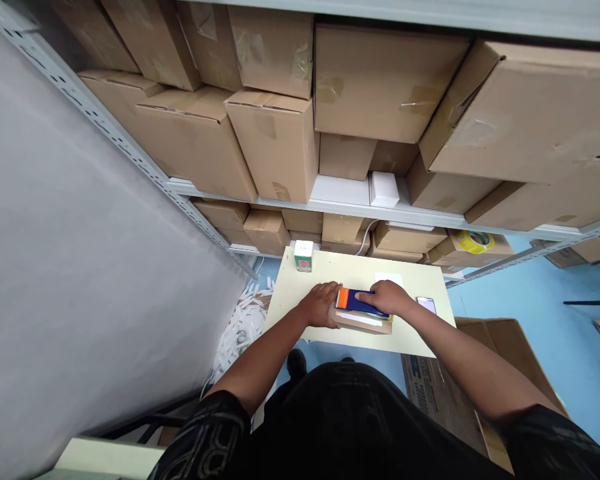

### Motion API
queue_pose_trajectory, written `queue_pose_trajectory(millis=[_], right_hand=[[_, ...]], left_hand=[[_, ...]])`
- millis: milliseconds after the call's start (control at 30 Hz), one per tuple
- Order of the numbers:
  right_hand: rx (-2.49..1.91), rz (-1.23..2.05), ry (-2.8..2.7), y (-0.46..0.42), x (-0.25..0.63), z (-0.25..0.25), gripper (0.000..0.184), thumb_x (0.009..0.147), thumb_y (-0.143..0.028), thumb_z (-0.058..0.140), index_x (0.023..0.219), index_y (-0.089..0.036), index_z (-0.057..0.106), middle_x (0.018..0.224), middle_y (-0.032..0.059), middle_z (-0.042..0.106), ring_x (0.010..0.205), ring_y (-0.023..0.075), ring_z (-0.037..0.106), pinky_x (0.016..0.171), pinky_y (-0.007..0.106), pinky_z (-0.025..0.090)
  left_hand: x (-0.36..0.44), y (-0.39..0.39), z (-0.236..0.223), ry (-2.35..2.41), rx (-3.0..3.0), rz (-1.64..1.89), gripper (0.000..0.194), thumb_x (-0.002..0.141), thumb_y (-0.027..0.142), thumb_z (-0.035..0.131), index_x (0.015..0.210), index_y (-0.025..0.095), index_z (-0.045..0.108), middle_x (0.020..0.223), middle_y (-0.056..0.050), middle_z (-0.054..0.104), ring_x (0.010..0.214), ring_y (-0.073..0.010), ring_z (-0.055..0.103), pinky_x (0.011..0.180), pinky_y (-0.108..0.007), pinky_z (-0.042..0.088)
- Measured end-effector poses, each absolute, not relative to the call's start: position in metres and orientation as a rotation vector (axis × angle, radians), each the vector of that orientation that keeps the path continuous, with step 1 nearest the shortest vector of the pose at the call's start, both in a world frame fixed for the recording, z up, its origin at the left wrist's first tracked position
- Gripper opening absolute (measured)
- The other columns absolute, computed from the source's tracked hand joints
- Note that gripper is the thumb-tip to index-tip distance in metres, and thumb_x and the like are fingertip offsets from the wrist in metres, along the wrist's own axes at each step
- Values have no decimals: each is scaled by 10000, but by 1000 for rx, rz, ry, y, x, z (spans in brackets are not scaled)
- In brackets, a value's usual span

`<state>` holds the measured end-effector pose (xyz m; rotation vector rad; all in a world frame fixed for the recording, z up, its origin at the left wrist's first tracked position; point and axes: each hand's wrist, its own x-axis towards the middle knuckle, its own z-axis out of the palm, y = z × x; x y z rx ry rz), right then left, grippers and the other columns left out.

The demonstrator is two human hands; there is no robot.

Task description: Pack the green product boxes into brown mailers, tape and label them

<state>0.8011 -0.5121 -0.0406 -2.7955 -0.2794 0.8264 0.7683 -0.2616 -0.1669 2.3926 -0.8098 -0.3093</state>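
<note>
My right hand (389, 297) grips a flat dark-blue and orange packet (353, 300), its thumb lying across the top. Under the packet is a small brown cardboard box (363, 325) with white and some yellow-green showing at its upper edge; whether the packet is inside or on top, I cannot tell. My left hand (323, 305) is wrapped around the left end of that box, fingertips close to the packet's orange end. Both hands are over a pale yellow table (325, 267). Toward its back left corner stands a small green and white box (303, 256).
A phone (427, 305) lies right of my right hand, and white paper (387, 277) behind it. Metal shelving (330, 190) with stacked cartons rises behind the table. Yellow tape (475, 241) rests on a carton. Paper scraps (240, 327) cover the floor at left; an open carton (510, 340) stands right.
</note>
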Motion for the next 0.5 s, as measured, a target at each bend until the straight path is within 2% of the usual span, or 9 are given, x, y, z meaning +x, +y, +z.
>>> queue_pose_trajectory(millis=[67, 200, 333, 500], right_hand=[[-2777, 831, -289, -515, 802, -39, 708, 837, -845, 508, 734, -194, 765, 781, 139, 750, 719, 244, 665, 599, 308, 370], [-2741, 848, -259, -541, 804, -35, 708, 817, -851, 519, 694, -191, 744, 703, 122, 719, 670, 235, 640, 598, 312, 362], [-2680, 841, -218, -598, 803, -31, 713, 821, -858, 500, 622, -198, 681, 603, 81, 664, 589, 202, 587, 579, 310, 344], [-2600, 891, -93, -679, 795, -26, 703, 785, -869, 529, 615, -200, 660, 602, 67, 665, 595, 206, 583, 581, 312, 364]], left_hand=[[768, -263, -168, -817, 2386, -269, 1334, 537, 596, 928, 1627, 167, 289, 1605, -222, 386, 1474, -434, 377, 1258, -531, 233], [771, -259, -165, -812, 2432, -314, 1317, 546, 575, 923, 1621, 158, 287, 1600, -229, 380, 1469, -430, 383, 1252, -518, 254], [774, -257, -163, -809, 2451, -296, 1301, 549, 558, 924, 1612, 149, 296, 1590, -231, 393, 1465, -432, 386, 1253, -525, 255], [776, -258, -160, -820, 2443, -307, 1273, 561, 555, 916, 1611, 183, 301, 1606, -212, 382, 1473, -432, 378, 1249, -522, 259]])
